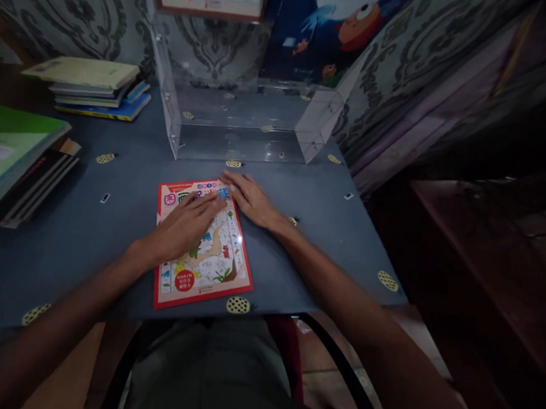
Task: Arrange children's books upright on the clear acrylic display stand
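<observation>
A red-bordered picture book (227, 275) with a colourful cover lies flat near the front edge of the table. My left hand (186, 228) rests palm down across its cover, fingers stretched toward the upper right and hiding part of the title. At the book's upper right corner lies my right hand (250, 199), its fingers extended over the edge and its palm beside the book. Neither hand grips anything.
The table (297, 257) has a blue-grey pineapple-print cover. Beyond the book stands a clear acrylic rack (240, 142) with a framed book (210, 4) and a dark blue book (308, 56). Book stacks (98, 74) and green-topped books (19, 128) sit at the left.
</observation>
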Demonstrator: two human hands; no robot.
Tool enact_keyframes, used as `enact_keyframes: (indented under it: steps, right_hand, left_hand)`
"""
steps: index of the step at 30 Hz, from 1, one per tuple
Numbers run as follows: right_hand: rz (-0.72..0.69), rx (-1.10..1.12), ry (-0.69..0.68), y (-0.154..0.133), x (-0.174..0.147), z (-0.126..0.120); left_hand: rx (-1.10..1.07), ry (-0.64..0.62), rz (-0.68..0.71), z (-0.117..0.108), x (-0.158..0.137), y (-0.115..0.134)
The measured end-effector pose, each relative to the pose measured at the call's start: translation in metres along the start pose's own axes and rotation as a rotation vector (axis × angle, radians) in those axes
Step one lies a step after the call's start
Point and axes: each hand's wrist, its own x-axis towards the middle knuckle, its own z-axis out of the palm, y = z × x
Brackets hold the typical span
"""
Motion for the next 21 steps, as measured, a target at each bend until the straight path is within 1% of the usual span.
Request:
enact_keyframes:
  steps: [2,6,9,11,17,19,21]
  right_hand:
    - [0.005,-0.002,-0.012,-0.003,-0.001,0.000]
    - [-0.002,-0.004,-0.013,-0.006,-0.002,0.000]
    - [-0.008,-0.009,-0.002,-0.006,-0.002,0.001]
    - [-0.010,-0.024,0.004,-0.005,-0.003,0.002]
    - [-0.034,-0.114,0.029,-0.006,-0.006,0.007]
    - [-0.046,-0.144,0.027,-0.005,-0.006,0.008]
    - [-0.054,-0.166,0.027,-0.004,-0.007,0.009]
  left_hand:
    - [-0.042,-0.040,0.100,0.005,-0.003,0.015]
    - [-0.173,-0.175,0.294,0.006,-0.028,0.053]
    - [-0.242,-0.283,0.313,0.002,-0.044,0.075]
    - [-0.257,-0.306,0.300,-0.001,-0.049,0.082]
    - [-0.245,-0.177,0.311,-0.004,-0.050,0.086]
    - [-0.230,-0.090,0.281,-0.002,-0.052,0.085]
    - [-0.196,-0.001,0.211,0.001,-0.055,0.077]
